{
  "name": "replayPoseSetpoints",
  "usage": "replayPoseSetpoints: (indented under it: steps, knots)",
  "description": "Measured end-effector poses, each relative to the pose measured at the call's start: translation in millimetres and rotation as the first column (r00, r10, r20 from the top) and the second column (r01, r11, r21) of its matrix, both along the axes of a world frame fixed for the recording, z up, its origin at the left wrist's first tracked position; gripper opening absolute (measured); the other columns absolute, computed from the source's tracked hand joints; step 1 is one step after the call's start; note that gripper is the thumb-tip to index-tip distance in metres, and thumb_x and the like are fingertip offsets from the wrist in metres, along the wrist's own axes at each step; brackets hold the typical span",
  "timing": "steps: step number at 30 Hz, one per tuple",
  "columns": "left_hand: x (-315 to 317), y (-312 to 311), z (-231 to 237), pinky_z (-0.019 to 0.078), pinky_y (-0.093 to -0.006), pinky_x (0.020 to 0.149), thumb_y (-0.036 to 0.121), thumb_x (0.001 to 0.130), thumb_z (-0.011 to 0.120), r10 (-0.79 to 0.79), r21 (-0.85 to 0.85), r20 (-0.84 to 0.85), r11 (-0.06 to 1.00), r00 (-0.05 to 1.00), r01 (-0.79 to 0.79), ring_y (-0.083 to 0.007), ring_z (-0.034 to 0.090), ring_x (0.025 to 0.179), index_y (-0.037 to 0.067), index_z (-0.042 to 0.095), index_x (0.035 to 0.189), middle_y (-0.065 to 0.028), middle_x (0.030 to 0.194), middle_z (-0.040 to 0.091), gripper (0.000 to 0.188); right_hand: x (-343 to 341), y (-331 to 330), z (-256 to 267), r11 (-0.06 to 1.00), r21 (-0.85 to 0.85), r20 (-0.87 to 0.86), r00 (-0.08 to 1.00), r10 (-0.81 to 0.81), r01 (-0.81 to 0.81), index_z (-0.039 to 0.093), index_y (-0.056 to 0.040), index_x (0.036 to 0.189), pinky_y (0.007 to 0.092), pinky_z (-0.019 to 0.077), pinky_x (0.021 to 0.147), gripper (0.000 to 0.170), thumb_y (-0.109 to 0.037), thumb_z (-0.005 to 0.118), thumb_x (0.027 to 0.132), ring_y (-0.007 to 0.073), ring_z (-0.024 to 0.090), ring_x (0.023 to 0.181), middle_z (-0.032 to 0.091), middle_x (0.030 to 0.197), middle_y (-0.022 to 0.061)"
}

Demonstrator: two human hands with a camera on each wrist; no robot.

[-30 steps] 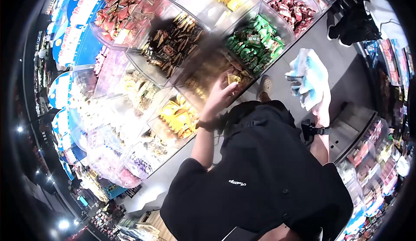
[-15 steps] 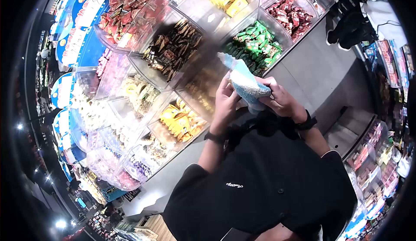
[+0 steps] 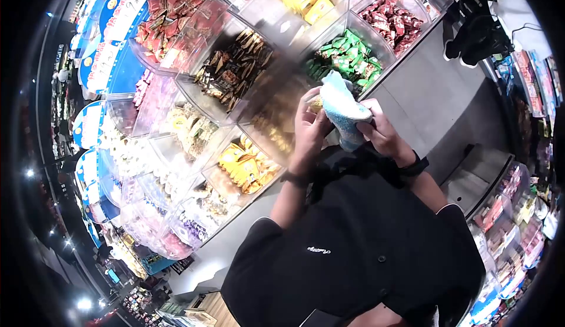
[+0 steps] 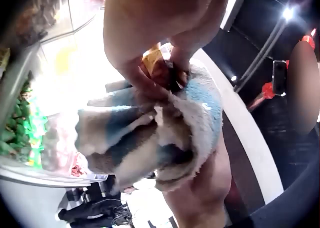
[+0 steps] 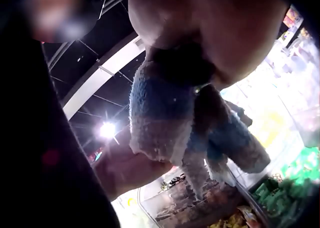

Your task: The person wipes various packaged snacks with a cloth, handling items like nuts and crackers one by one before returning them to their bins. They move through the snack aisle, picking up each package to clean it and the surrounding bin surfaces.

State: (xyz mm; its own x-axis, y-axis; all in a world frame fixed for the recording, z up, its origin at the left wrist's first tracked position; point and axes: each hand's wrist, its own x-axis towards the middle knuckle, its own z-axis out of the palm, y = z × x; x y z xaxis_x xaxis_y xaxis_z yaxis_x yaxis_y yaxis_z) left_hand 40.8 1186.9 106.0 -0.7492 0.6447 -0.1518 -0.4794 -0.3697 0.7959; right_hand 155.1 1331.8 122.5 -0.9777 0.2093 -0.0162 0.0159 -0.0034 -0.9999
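Note:
A blue, white and grey fluffy cloth (image 3: 344, 112) hangs between both hands in front of the chest. My right hand (image 3: 384, 131) grips its right side. My left hand (image 3: 309, 131) is at the cloth's left edge, with a small yellow packet (image 3: 316, 102) between its thumb and fingers. In the left wrist view, the packet (image 4: 154, 60) shows between the left hand's (image 4: 160, 27) digits, right above the folded cloth (image 4: 202, 105). The right wrist view shows the cloth (image 5: 162, 118) bunched under the right hand (image 5: 220, 32), whose fingertips are in dark shadow.
Clear bins of wrapped sweets fill the left: green packets (image 3: 347, 56), dark packets (image 3: 232, 74) and yellow packets (image 3: 244, 165). Grey floor (image 3: 435, 103) lies to the right. A person in dark trousers (image 3: 479, 38) stands at the upper right, near more shelves (image 3: 509, 209).
The right hand has come in from the far right with the cloth and now meets the left hand. Since the middle frame, the cloth's upper end has swung right and the yellow packet has come into view.

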Motion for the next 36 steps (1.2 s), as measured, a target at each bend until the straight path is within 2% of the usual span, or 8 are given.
replayPoseSetpoints:
  steps: [6, 11, 14, 17, 21, 24, 28, 36]
  knots:
    - [-38.1, -20.1, -51.0, 0.0490, -0.0221, 0.070, 0.012, 0.091, 0.058, 0.158, -0.321, -0.214, 0.921, 0.964, -0.222, -0.0094, 0.059, 0.082, 0.003, 0.048, 0.122, -0.0040, 0.097, 0.061, 0.033, 16.0, 21.2, -28.0, 0.946, -0.312, 0.038, 0.996, -0.080, 0.088, 0.042, -0.0008, 0.119, 0.0273, 0.0381, 0.091, 0.033, -0.026, 0.046, 0.098, 0.0104, 0.047, 0.102, 0.050, 0.109, 0.0047]
    - [-50.9, -60.8, -137.9, 0.0482, -0.0260, 0.069, 0.020, 0.082, 0.068, -0.225, -0.799, -0.352, 0.577, 0.909, -0.167, -0.0137, 0.061, 0.082, -0.001, 0.053, 0.116, -0.0102, 0.093, 0.066, 0.042, 47.6, 58.8, -61.3, 0.720, -0.554, 0.139, 0.899, -0.414, 0.418, 0.038, 0.0008, 0.131, 0.0342, 0.0384, 0.099, 0.046, -0.028, 0.047, 0.096, 0.0192, 0.047, 0.116, 0.048, 0.126, 0.0106]
    - [-52.0, -73.1, -183.5, 0.0490, -0.0301, 0.071, 0.025, 0.081, 0.068, -0.333, -0.901, -0.093, 0.429, 0.938, 0.063, -0.0192, 0.063, 0.085, 0.000, 0.054, 0.117, -0.0130, 0.094, 0.066, 0.046, 74.0, 84.7, -66.8, 0.566, -0.673, 0.195, 0.853, -0.484, 0.476, 0.036, -0.0001, 0.134, 0.0376, 0.0427, 0.097, 0.051, -0.032, 0.046, 0.096, 0.0231, 0.049, 0.117, 0.047, 0.130, 0.0127]
    - [-48.1, -78.6, -200.4, 0.0486, -0.0396, 0.072, 0.025, 0.081, 0.061, -0.716, -0.871, -0.490, 0.386, 0.498, -0.303, -0.0294, 0.061, 0.086, 0.004, 0.057, 0.107, -0.0164, 0.095, 0.063, 0.034, 87.6, 106.0, -62.8, 0.518, -0.677, 0.212, 0.812, -0.544, 0.524, 0.036, -0.0007, 0.134, 0.0389, 0.0440, 0.095, 0.054, -0.037, 0.046, 0.095, 0.0244, 0.051, 0.115, 0.048, 0.129, 0.0133]
    - [-35.6, -26.9, -112.2, 0.0469, -0.0423, 0.070, 0.018, 0.082, 0.052, -0.724, -0.970, -0.136, -0.042, 0.677, -0.239, -0.0299, 0.059, 0.081, 0.005, 0.059, 0.101, -0.0159, 0.090, 0.061, 0.024, 107.8, 124.3, -64.6, 0.496, -0.607, 0.229, 0.734, -0.639, 0.621, 0.037, 0.0000, 0.134, 0.0397, 0.0435, 0.094, 0.054, -0.038, 0.042, 0.096, 0.0251, 0.050, 0.115, 0.049, 0.129, 0.0140]
    - [-39.7, 3.3, -99.2, 0.0480, -0.0420, 0.075, 0.039, 0.081, 0.062, -0.602, -0.940, -0.321, 0.110, 0.731, -0.323, -0.0324, 0.063, 0.088, 0.005, 0.061, 0.107, -0.0192, 0.094, 0.065, 0.043, 126.2, 133.9, -72.0, 0.468, -0.596, 0.230, 0.697, -0.679, 0.653, 0.036, 0.0001, 0.135, 0.0398, 0.0413, 0.096, 0.055, -0.039, 0.041, 0.096, 0.0255, 0.048, 0.117, 0.048, 0.129, 0.0139]
    - [-25.6, 66.5, -122.9, 0.0466, -0.0393, 0.072, 0.018, 0.084, 0.056, -0.429, -0.710, -0.638, 0.649, 0.639, -0.274, -0.0337, 0.061, 0.081, 0.000, 0.060, 0.095, -0.0193, 0.084, 0.062, 0.022, 140.2, 142.7, -73.2, 0.412, -0.632, 0.243, 0.673, -0.698, 0.656, 0.036, -0.0001, 0.135, 0.0398, 0.0397, 0.098, 0.055, -0.039, 0.038, 0.097, 0.0257, 0.048, 0.118, 0.047, 0.132, 0.0144]
    - [-22.2, 146.9, -212.4, 0.0469, -0.0436, 0.074, 0.011, 0.069, 0.064, -0.762, -0.891, -0.454, 0.390, 0.462, -0.232, -0.0388, 0.058, 0.087, 0.001, 0.066, 0.090, -0.0219, 0.089, 0.061, 0.024, 163.1, 163.4, -51.0, 0.455, -0.656, 0.204, 0.722, -0.661, 0.602, 0.032, 0.0008, 0.137, 0.0448, 0.0507, 0.083, 0.063, -0.047, 0.032, 0.096, 0.0330, 0.057, 0.107, 0.049, 0.128, 0.0207]
